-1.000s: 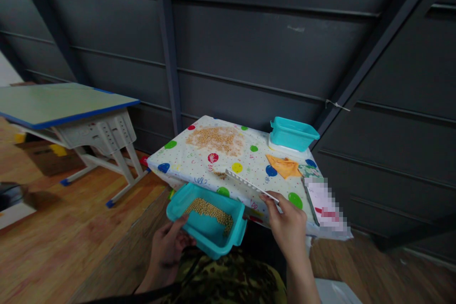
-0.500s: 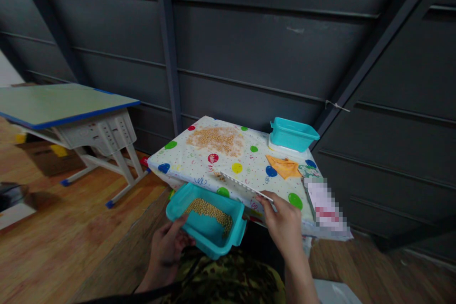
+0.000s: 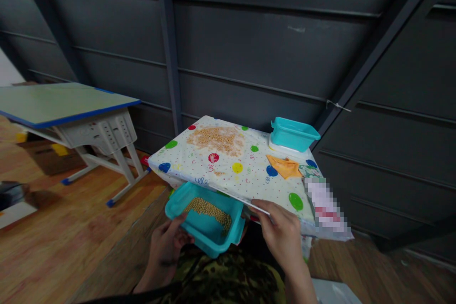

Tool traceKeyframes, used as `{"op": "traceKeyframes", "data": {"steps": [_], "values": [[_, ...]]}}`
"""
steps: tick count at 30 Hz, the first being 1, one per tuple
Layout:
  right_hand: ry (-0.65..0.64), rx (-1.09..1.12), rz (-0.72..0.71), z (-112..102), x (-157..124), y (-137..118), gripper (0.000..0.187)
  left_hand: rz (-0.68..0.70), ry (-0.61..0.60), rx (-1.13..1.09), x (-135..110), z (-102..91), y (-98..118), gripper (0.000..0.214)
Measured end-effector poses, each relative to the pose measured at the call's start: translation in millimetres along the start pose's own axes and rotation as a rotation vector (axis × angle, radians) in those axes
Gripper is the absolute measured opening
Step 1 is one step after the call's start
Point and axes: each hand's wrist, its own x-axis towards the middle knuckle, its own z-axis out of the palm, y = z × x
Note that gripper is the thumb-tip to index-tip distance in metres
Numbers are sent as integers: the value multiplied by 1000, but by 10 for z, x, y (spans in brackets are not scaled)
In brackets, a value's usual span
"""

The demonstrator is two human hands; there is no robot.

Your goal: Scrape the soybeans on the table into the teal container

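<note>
My left hand point(image 3: 167, 247) grips the near left rim of a teal plastic tub point(image 3: 204, 221) held just under the table's front edge; yellow beans point(image 3: 210, 209) lie in its far half. My right hand point(image 3: 280, 230) pinches the end of a thin white ruler-like strip point(image 3: 242, 198), which lies along the front edge of the table above the tub. A heap of loose beans point(image 3: 215, 138) is spread at the back left of the small table point(image 3: 245, 175), which is covered in a cloth with coloured dots.
A second teal tub point(image 3: 294, 135) stands on a white lid at the back right. An orange cloth point(image 3: 283, 166) and a blurred-out card point(image 3: 326, 209) lie on the right. A green-topped desk point(image 3: 67, 109) stands to the left on the wooden floor; a dark panelled wall is behind.
My right hand has drawn the white strip across the cloth toward me, from mid-table to the front edge. The tub has stayed under the edge in my left hand.
</note>
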Motion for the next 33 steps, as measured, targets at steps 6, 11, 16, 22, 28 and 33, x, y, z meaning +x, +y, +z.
{"op": "traceKeyframes", "data": {"steps": [6,11,16,22,28,33], "values": [[113,-95,35,83,65,200,33,-13,-8,-21,102,-70,-68,55],[116,-175,34,165,124,381,41,-28,-25,-33,212,-149,-140,57],[66,-157,16,161,143,364,39,-22,-17,-47,192,-157,-162,55],[59,-130,16,166,144,322,36,-29,-30,-56,282,-209,-231,55],[39,-100,43,198,143,289,37,-21,-24,-53,290,-205,-229,57],[28,-72,19,212,155,249,34,-27,-30,-23,265,-205,-206,57]]}}
